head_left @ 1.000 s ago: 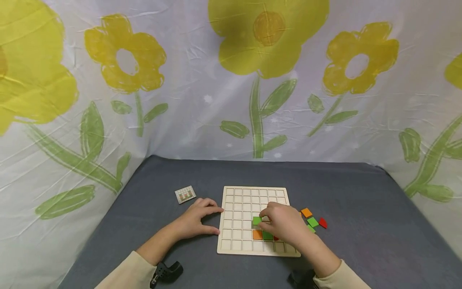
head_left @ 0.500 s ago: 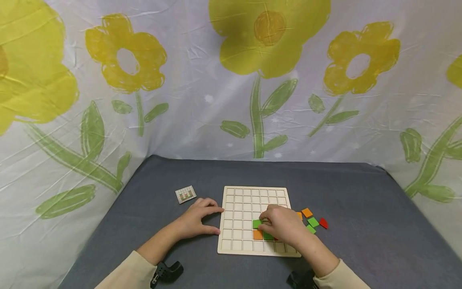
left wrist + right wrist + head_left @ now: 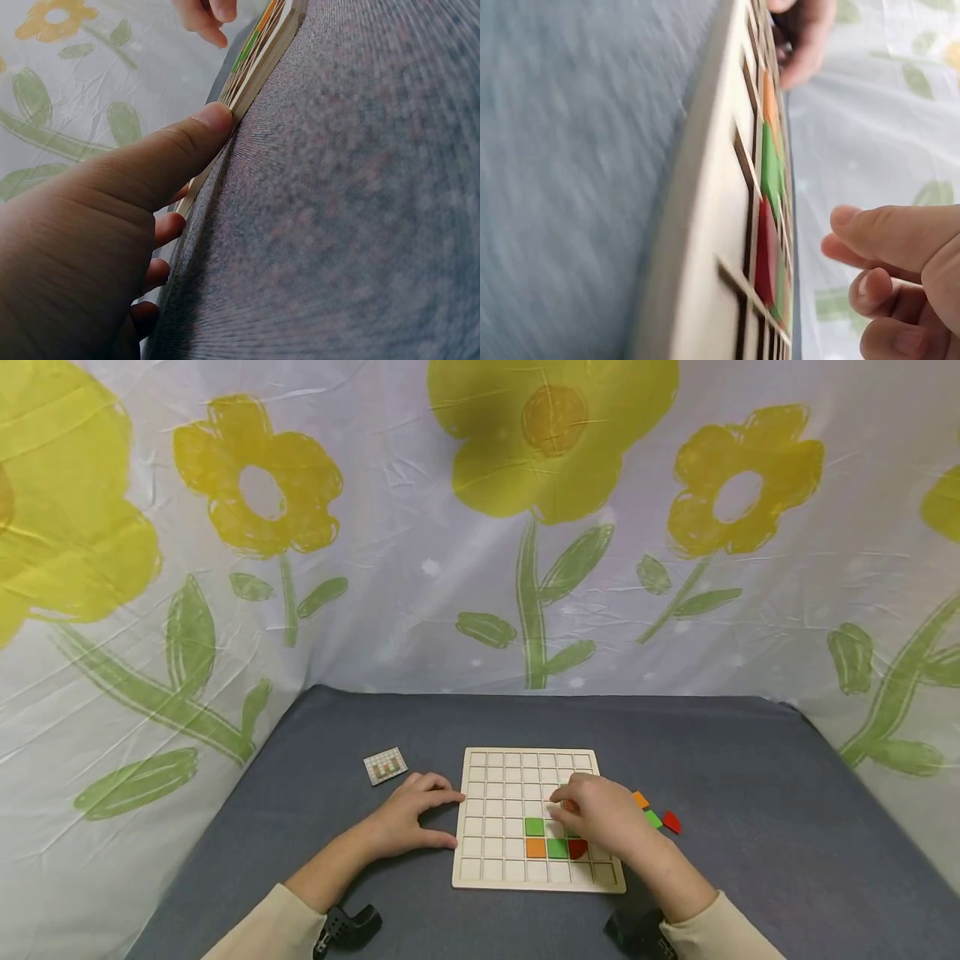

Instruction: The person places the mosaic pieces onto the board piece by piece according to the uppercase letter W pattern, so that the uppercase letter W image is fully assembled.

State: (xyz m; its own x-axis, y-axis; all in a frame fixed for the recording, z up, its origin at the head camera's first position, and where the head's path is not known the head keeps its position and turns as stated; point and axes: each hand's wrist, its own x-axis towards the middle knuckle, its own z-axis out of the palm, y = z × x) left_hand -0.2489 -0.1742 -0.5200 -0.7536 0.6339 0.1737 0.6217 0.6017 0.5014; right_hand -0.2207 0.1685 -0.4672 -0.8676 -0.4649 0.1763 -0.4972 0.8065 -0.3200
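Grey cloth (image 3: 427, 718) underlies the board (image 3: 513, 807), left fingers (image 3: 176, 150) spread against its edge, right fingers (image 3: 892, 231) hovering, seemingly parted.

Soft, even light fills the head view; faint shadow lies at 6 o'clock from the left hand (image 3: 408, 816). The left wrist view is dim; the right, brighter, blurs the cloth (image 3: 577, 180) towards 9 o'clock.

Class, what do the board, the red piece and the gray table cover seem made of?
Board: probably wood, matt, judging by its pale tan edge. Red piece: painted wood or plastic, smooth; its even colour leaves that open. Gray table cover: likely fabric, dull, with fine ribbing.
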